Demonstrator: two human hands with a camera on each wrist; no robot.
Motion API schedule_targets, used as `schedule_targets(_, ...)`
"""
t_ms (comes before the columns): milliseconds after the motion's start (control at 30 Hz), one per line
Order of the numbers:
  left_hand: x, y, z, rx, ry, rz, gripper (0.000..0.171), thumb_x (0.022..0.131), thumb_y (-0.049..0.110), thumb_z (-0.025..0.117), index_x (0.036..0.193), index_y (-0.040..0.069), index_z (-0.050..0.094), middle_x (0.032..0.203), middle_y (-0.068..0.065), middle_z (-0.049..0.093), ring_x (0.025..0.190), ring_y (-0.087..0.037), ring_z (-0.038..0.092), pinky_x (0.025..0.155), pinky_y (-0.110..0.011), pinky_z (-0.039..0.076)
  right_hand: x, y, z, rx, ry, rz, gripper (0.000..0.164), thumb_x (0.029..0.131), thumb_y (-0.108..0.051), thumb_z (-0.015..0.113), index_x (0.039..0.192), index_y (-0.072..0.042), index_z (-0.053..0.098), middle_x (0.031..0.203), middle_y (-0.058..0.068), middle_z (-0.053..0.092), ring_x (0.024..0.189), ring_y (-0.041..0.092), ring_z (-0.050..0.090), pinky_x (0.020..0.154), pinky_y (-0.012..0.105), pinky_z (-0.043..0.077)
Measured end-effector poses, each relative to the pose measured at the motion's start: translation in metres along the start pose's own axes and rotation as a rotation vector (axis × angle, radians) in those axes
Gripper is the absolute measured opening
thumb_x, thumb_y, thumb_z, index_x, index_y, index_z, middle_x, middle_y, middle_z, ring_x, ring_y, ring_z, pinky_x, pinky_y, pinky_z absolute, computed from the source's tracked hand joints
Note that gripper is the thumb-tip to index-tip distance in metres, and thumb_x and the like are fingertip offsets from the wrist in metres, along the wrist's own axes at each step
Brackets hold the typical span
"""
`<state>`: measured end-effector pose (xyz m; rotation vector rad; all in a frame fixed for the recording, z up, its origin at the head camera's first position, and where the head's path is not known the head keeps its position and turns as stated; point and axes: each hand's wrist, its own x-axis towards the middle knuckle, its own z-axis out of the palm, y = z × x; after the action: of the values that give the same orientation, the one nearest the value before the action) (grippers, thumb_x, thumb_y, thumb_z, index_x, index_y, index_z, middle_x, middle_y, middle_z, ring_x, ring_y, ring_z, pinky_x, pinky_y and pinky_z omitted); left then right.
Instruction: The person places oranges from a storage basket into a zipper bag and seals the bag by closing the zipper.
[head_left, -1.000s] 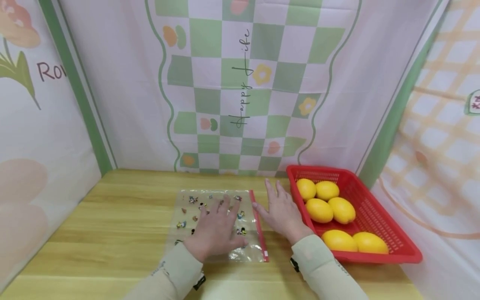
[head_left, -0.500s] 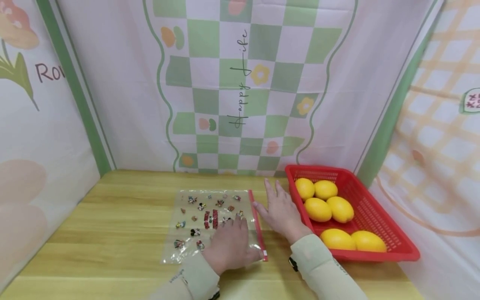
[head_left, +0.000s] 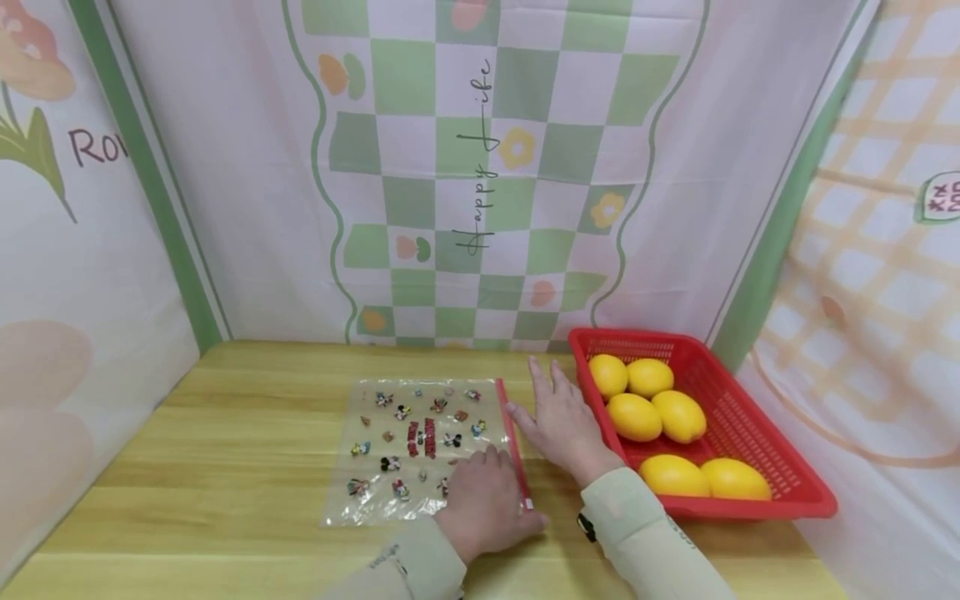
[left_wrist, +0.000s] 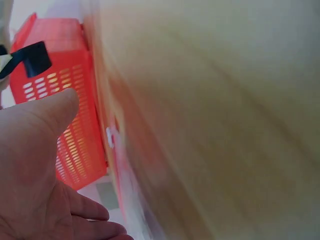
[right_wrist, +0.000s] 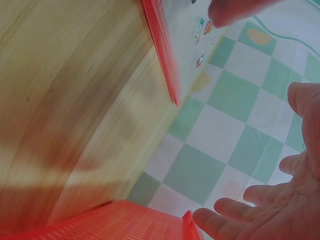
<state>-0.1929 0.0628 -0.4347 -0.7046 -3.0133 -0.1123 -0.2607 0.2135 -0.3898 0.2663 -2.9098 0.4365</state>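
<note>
Back drape [head_left: 487, 200]: green-and-white checks, "Happy Life" running right up it!
Left drape [head_left: 82, 258]: a printed flower [head_left: 33, 58].
Right drape [head_left: 862, 275]: peach plaid!
Table [head_left: 225, 433]: pale woodgrain.

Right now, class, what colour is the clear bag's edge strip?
The edge strip is red, clearest in the head view.

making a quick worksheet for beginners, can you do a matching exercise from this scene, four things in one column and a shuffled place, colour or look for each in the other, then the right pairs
Column one
1. bag
2. basket
3. fruit
4. right hand

Column two
A. yellow and rounded
B. between the bag and the basket in the head view
C. clear, with small printed figures
D. red, with holes in its walls

Right pairs: 1-C, 2-D, 3-A, 4-B
</note>
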Motion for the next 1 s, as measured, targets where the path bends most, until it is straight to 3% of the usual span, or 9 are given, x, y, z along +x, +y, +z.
schedule_targets(200,0.005,0.007,0.009,0.062,0.042,0.02,0.101,0.084,0.086,0.054,0.133,-0.002,0.064,0.121,-0.017,0.07,0.111,-0.03,0.066,0.099,-0.042,0.053,0.0,0.0,-0.001,-0.002,0.007,-0.005,0.09,0.1,-0.054,0.059,0.168,-0.012,0.017,0.169,0.03,0.019,0.147,0.055,0.034,0.113,0.071,0.037)
schedule_targets(367,0.007,0.01,0.014,0.089,0.067,0.044,0.094,0.086,0.084,0.054,0.123,-0.001,0.07,0.101,-0.012,0.069,0.094,-0.024,0.063,0.09,-0.037,0.052,-0.001,0.0,-0.002,-0.01,0.018,-0.013,0.09,0.1,-0.055,0.058,0.168,-0.01,0.018,0.168,0.031,0.02,0.146,0.056,0.036,0.111,0.072,0.038)
schedule_targets(733,0.013,0.013,0.018,0.095,0.078,0.047,0.082,0.09,0.079,0.054,0.104,0.002,0.078,0.093,-0.01,0.071,0.086,-0.024,0.063,0.086,-0.038,0.051,-0.001,0.0,-0.002,0.0,0.008,0.007,0.091,0.1,-0.054,0.06,0.168,-0.012,0.017,0.169,0.029,0.018,0.148,0.054,0.034,0.112,0.07,0.038)
schedule_targets(1000,0.018,0.016,0.023,0.048,0.078,0.003,0.063,0.091,0.06,0.068,0.101,-0.001,0.076,0.09,-0.012,0.069,0.084,-0.026,0.062,0.084,-0.039,0.053,-0.002,-0.001,0.002,0.024,0.003,0.006,0.09,0.1,-0.052,0.06,0.168,-0.012,0.017,0.169,0.03,0.017,0.148,0.055,0.033,0.112,0.07,0.038)
